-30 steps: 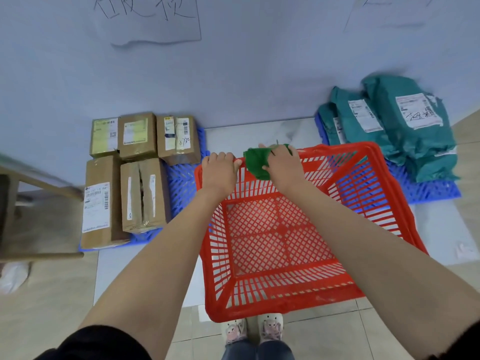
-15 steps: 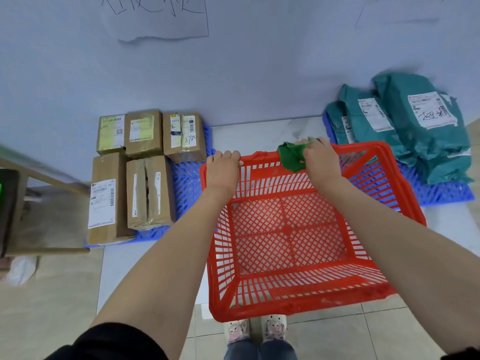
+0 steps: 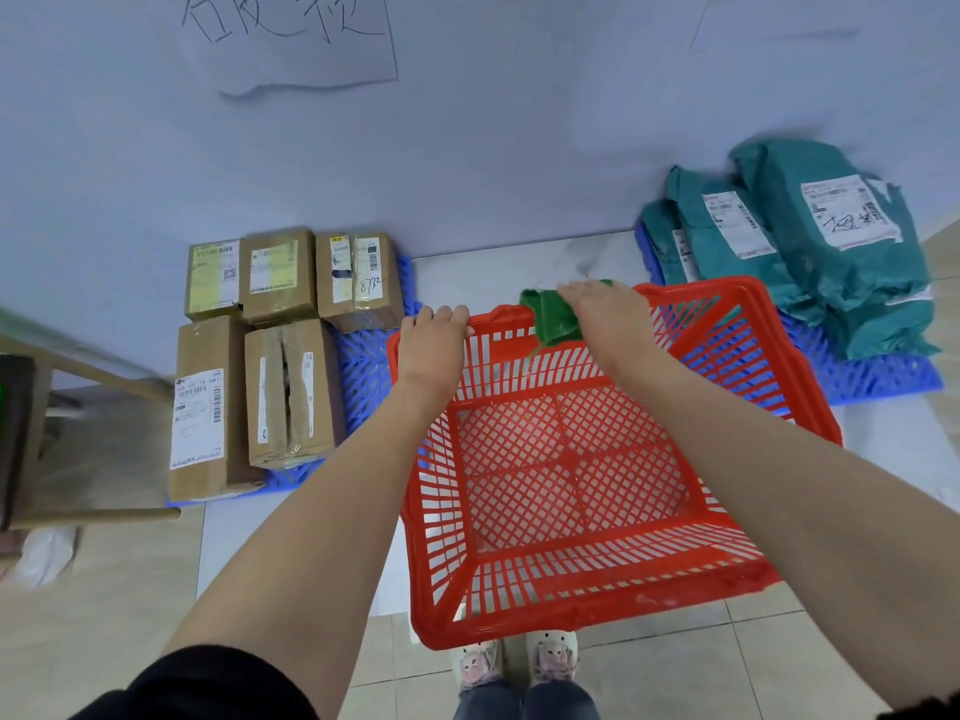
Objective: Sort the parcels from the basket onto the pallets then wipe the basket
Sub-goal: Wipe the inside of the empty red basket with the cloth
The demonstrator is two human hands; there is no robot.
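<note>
Here my left hand gripped the empty red plastic lattice basket's far rim, steadying it, while my right hand pressed a folded green cloth there to wipe.

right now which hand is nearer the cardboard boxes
Left. The left hand grips the basket rim beside the boxes; the right hand presses the cloth farther along.
</note>
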